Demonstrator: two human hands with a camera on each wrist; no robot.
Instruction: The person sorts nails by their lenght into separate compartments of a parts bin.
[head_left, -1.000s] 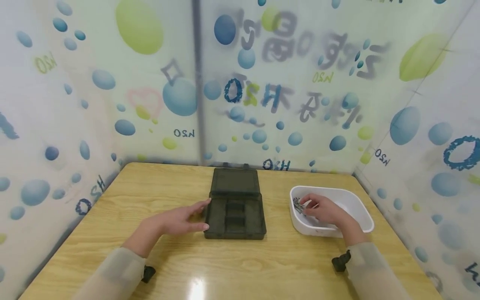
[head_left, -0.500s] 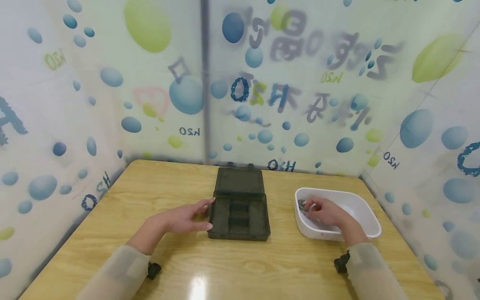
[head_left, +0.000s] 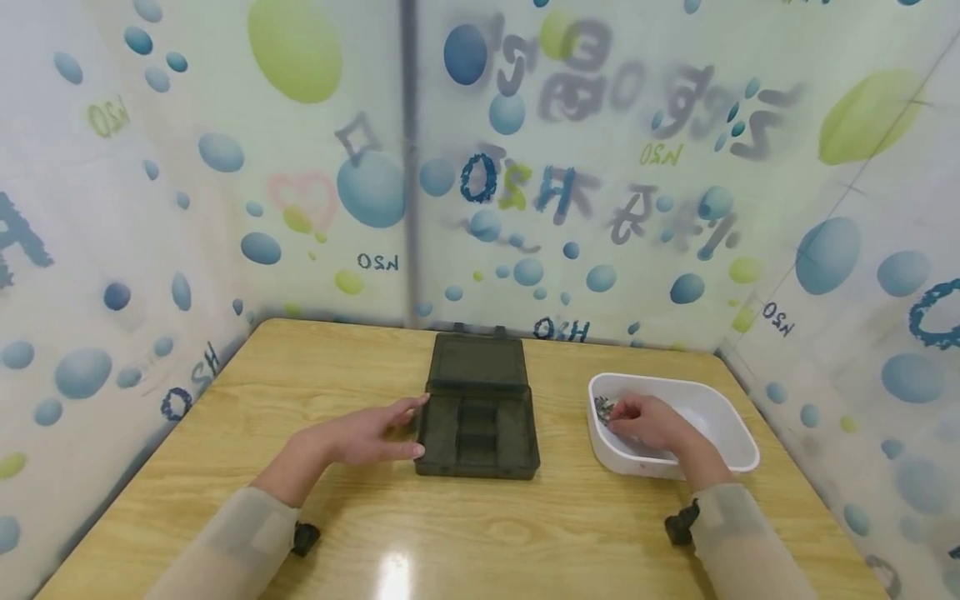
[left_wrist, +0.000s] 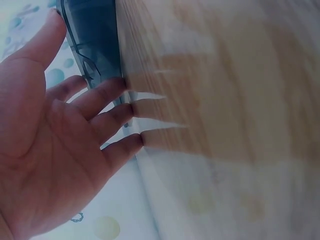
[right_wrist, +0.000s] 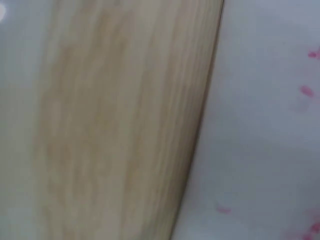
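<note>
A dark box [head_left: 497, 433] lies on the table with its lid [head_left: 480, 360] folded back; dividers stand inside it. My left hand [head_left: 367, 435] rests its thumb and a fingertip on the box's left edge, fingers spread; the left wrist view shows this hand [left_wrist: 65, 135] beside the box [left_wrist: 95, 35]. Inside a white tub [head_left: 720, 417], my right hand [head_left: 651, 423] has its fingers bent down at small metallic pieces [head_left: 603, 408]. Whether a piece is pinched is hidden. In the right wrist view only the tub's side [right_wrist: 260, 125] and the table appear.
The wooden table [head_left: 337, 533] carries the box at its middle and the tub to the right. Patterned curtain walls [head_left: 300, 275] stand behind it and at both sides. A small black device [head_left: 681, 525] is strapped at the right wrist, another [head_left: 304, 538] at the left.
The head view has shifted a little. My right hand's fingers have drawn closer together over the pieces in the tub. The left hand stays at the box's edge.
</note>
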